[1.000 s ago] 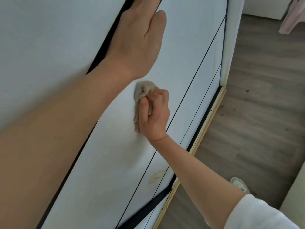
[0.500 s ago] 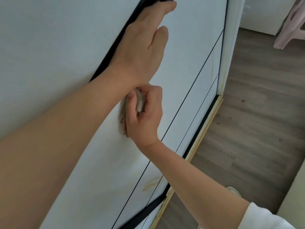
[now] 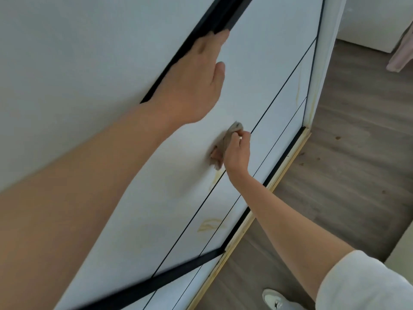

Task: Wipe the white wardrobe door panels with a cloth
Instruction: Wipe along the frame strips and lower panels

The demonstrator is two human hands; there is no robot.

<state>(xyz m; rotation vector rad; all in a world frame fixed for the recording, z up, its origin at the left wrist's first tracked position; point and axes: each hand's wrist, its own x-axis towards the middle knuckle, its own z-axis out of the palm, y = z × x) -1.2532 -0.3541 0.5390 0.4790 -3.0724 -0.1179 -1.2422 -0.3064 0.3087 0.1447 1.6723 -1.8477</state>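
- Nearest the camera, at the lower right, a white sleeve point(image 3: 366, 285) covers the upper right arm, and the bare forearm reaches forward and left from it toward the wardrobe.
- Below that arm, at the bottom edge, a white shoe point(image 3: 277, 302) stands on the grey-brown wooden floor point(image 3: 348, 175).
- The bare left forearm crosses the view from the lower left up to the middle, lying close along the wardrobe front.
- The right hand point(image 3: 238, 153) grips a bunched beige cloth point(image 3: 221, 148); its fingers are curled round the cloth and hold it against the white door panel point(image 3: 257, 63).
- The cloth touches the panel just left of a thin dark line that divides the panels, and just above a faint yellowish stain point(image 3: 215, 179).
- A second yellowish stain point(image 3: 210, 224) shows lower on the panels, nearer the camera.
- The left hand point(image 3: 194, 86) lies flat on the same panel above the cloth, fingers straight and together, with their tips at the black frame strip point(image 3: 201, 39). It is somewhat blurred.
- A black rail point(image 3: 283, 157) and a pale wooden strip run along the foot of the wardrobe where it meets the floor.
- Farthest off, at the upper right edge, a pale pink cloth point(image 3: 401, 52) hangs down.
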